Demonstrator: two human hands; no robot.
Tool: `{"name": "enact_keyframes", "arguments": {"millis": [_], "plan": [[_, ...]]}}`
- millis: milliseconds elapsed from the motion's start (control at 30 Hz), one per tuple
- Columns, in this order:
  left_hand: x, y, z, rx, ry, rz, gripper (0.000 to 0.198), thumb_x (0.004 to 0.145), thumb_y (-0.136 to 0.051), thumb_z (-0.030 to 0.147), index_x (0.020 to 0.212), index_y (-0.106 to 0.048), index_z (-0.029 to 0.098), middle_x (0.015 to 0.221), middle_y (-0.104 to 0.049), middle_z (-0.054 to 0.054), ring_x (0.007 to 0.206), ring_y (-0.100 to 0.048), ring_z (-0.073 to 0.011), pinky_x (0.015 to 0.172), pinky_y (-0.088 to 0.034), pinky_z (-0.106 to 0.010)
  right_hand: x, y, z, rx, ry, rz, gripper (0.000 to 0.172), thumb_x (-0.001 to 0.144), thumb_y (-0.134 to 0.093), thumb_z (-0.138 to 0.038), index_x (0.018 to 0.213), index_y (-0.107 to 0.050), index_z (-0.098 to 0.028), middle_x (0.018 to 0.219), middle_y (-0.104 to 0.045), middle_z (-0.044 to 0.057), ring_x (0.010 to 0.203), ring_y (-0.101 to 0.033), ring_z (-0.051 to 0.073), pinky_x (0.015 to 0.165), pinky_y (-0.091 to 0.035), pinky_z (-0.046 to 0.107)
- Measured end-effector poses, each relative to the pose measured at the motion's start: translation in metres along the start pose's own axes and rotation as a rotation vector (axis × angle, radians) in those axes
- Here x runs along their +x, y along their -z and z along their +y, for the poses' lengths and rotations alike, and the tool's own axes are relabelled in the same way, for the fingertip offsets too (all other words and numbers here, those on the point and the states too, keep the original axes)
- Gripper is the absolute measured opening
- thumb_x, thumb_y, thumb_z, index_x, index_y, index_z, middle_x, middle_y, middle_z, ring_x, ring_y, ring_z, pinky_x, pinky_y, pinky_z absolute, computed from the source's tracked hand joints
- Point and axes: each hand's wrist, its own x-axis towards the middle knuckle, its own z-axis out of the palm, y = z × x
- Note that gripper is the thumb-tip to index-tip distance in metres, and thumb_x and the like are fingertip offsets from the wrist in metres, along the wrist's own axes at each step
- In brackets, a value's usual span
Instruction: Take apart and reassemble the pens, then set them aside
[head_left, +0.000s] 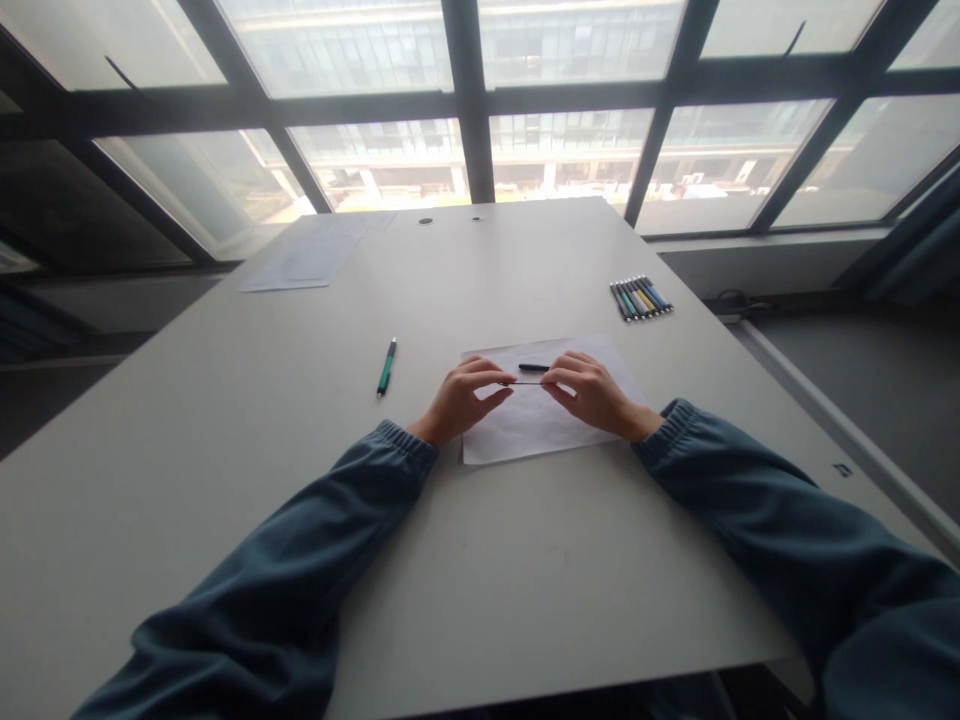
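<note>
A thin, dark pen refill (526, 383) stretches level between my two hands, above a white sheet of paper (517, 435). My left hand (472, 395) pinches its left end between thumb and fingers. At the other end, my right hand (589, 392) grips it with the fingertips. Just beyond the refill lies a black pen barrel (534, 367), its right part hidden behind my right hand. To the left of my left hand, a green and black pen (386, 368) rests on the table.
Several pens (641, 298) lie side by side in a row at the right of the white table (465, 270). More paper sheets (300, 255) are at the far left. Large windows (570, 150) stand behind the table's far edge.
</note>
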Motion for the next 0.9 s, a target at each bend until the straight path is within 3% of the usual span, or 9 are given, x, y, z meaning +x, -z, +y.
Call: {"name": "enact_keyframes", "arguments": {"millis": [167, 300, 367, 633, 900], "plan": [[-0.001, -0.001, -0.003, 0.037, 0.014, 0.07, 0.01, 0.091, -0.069, 0.029, 0.091, -0.075, 0.021, 0.084, -0.073, -0.005, 0.082, -0.065, -0.0174, 0.079, -0.055, -0.033, 0.0, 0.001, -0.001, -0.027, -0.011, 0.037, 0.016, 0.1, -0.053, -0.025, 0.097, -0.068, -0.022, 0.09, -0.069, 0.006, 0.085, -0.059, 0.021, 0.082, -0.043, 0.037], [0.0, 0.0, -0.003, 0.072, 0.042, 0.142, 0.009, 0.091, -0.069, 0.027, 0.089, -0.075, 0.02, 0.085, -0.073, -0.005, 0.081, -0.064, -0.0169, 0.078, -0.054, -0.032, -0.001, 0.001, 0.002, -0.112, -0.198, 0.213, 0.024, 0.102, -0.044, -0.021, 0.11, -0.067, -0.02, 0.092, -0.068, 0.007, 0.09, -0.059, 0.023, 0.086, -0.041, 0.039], [0.0, 0.001, -0.001, 0.098, 0.057, 0.177, 0.009, 0.091, -0.069, 0.026, 0.088, -0.074, 0.02, 0.084, -0.073, -0.004, 0.08, -0.063, -0.017, 0.078, -0.053, -0.032, -0.001, -0.001, 0.004, -0.156, -0.29, 0.235, 0.027, 0.101, -0.042, -0.019, 0.111, -0.067, -0.02, 0.093, -0.068, 0.008, 0.093, -0.059, 0.024, 0.087, -0.04, 0.04], [0.002, 0.002, -0.002, 0.143, 0.093, 0.214, 0.008, 0.09, -0.068, 0.025, 0.088, -0.073, 0.02, 0.083, -0.072, -0.003, 0.08, -0.063, -0.0171, 0.078, -0.053, -0.033, -0.005, -0.007, 0.013, -0.231, -0.424, 0.009, 0.018, 0.095, -0.06, -0.027, 0.106, -0.072, -0.02, 0.108, -0.068, 0.01, 0.104, -0.055, 0.029, 0.092, -0.036, 0.046], [0.0, 0.001, -0.003, 0.142, 0.118, 0.2, 0.008, 0.091, -0.068, 0.026, 0.088, -0.073, 0.02, 0.083, -0.071, -0.004, 0.081, -0.063, -0.0172, 0.074, -0.053, -0.031, -0.006, -0.009, 0.016, -0.19, -0.436, -0.053, 0.011, 0.092, -0.065, -0.026, 0.095, -0.074, -0.022, 0.105, -0.07, 0.008, 0.104, -0.055, 0.029, 0.093, -0.035, 0.047]]}}
